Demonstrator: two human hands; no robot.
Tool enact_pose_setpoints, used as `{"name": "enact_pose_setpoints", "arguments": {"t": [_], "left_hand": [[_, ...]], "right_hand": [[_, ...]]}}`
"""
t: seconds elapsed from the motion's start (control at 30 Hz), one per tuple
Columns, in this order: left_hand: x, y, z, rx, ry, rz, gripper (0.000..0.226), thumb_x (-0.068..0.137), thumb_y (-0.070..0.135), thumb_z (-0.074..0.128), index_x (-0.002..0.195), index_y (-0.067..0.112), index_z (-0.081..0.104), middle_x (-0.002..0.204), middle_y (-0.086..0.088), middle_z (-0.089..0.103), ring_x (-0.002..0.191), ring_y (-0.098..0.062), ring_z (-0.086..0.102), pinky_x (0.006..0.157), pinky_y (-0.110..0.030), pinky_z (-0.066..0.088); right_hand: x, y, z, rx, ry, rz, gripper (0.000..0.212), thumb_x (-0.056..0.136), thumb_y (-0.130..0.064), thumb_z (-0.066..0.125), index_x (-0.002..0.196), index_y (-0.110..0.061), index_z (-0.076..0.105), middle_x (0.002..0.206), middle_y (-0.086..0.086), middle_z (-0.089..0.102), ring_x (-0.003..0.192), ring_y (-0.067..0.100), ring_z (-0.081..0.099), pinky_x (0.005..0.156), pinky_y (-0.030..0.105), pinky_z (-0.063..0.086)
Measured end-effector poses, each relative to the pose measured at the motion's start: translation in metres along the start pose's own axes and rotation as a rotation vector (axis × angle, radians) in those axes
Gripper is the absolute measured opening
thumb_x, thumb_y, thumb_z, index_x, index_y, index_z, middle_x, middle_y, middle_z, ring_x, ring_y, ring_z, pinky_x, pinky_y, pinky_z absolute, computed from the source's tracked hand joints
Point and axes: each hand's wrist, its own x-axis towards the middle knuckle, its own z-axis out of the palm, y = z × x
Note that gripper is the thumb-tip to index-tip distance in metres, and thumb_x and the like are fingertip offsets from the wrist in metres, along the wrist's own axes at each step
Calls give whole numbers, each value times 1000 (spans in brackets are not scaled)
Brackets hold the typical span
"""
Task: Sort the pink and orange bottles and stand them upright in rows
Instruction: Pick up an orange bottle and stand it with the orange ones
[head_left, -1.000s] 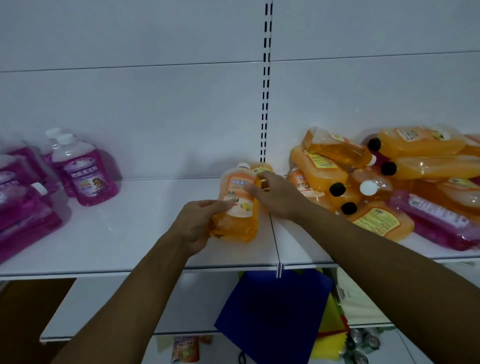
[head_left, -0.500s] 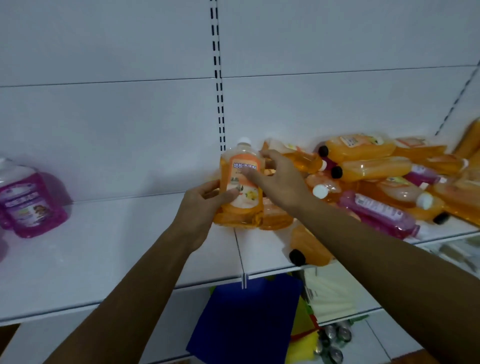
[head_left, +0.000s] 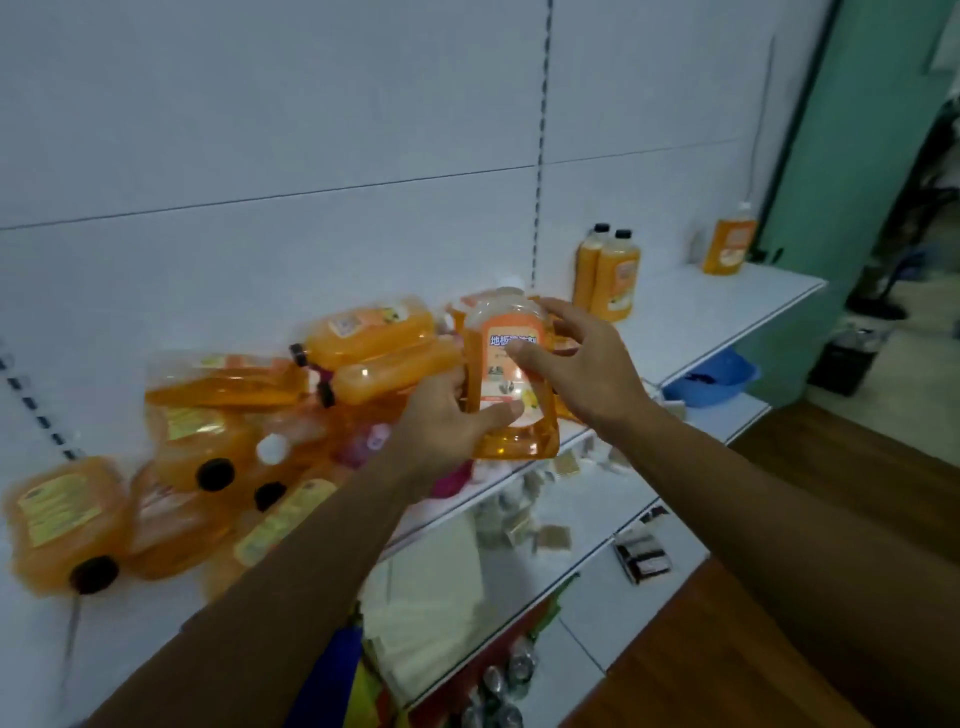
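Above the shelf's (head_left: 717, 306) front edge, both hands hold one upright orange bottle (head_left: 511, 379). Left hand (head_left: 447, 426) curls around its lower side, thumb pressed on the label; right hand (head_left: 576, 364) has fingers loosely spread, thumb on the label. Clear plastic, glossy, rounded shoulders. Left of it, tumbled orange bottles (head_left: 218, 447) lie heaped; three stand upright (head_left: 613, 275) toward the far right corner.
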Motion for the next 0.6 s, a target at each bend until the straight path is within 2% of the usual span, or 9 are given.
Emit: {"name": "enact_pose_setpoints", "arguments": {"t": [0.1, 0.2, 0.3, 0.33, 0.47, 0.6], "left_hand": [[34, 11, 80, 4, -93, 14, 37, 81, 19, 76, 116, 19, 64, 104, 3, 74, 95, -14, 71, 90, -42, 56], [63, 23, 155, 11, -177, 46, 33, 82, 21, 76, 113, 25, 64, 103, 7, 73, 95, -10, 70, 86, -35, 56], [94, 31, 217, 45, -244, 56, 40, 81, 25, 77, 118, 21, 64, 105, 7, 72, 95, -11, 69, 88, -38, 56], [104, 33, 236, 49, -267, 56, 40, 80, 24, 77, 118, 20, 64, 104, 6, 72, 95, -12, 70, 89, -40, 56], [152, 30, 298, 41, -327, 47, 43, 80, 19, 78, 120, 17, 64, 107, 2, 72, 98, -16, 69, 91, -44, 55], [212, 25, 346, 59, -353, 62, 47, 80, 21, 78, 124, 18, 61, 112, 2, 69, 102, -16, 67, 93, -42, 55]], "right_hand": [[11, 36, -77, -60, 73, 25, 61, 82, -39, 72, 138, -27, 48, 131, -5, 57, 109, 12, 59, 88, 36, 56], [19, 71, -147, -68, 157, 62, 63, 82, -37, 73, 139, -25, 48, 124, -8, 56, 109, 14, 60, 89, 38, 56], [26, 106, -205, -83, 236, 100, 65, 83, -35, 73, 141, -23, 48, 131, -5, 56, 109, 9, 57, 88, 28, 55], [29, 116, -220, -81, 252, 111, 65, 83, -35, 73, 141, -23, 47, 132, -3, 56, 110, 9, 57, 88, 28, 54], [49, 155, -269, -42, 300, 156, 68, 81, -36, 74, 142, -27, 45, 130, -6, 55, 106, 15, 63, 86, 41, 58], [91, 191, -306, -92, 315, 152, 66, 84, -27, 72, 143, -24, 43, 120, -12, 51, 101, 12, 62, 82, 31, 58]]}}
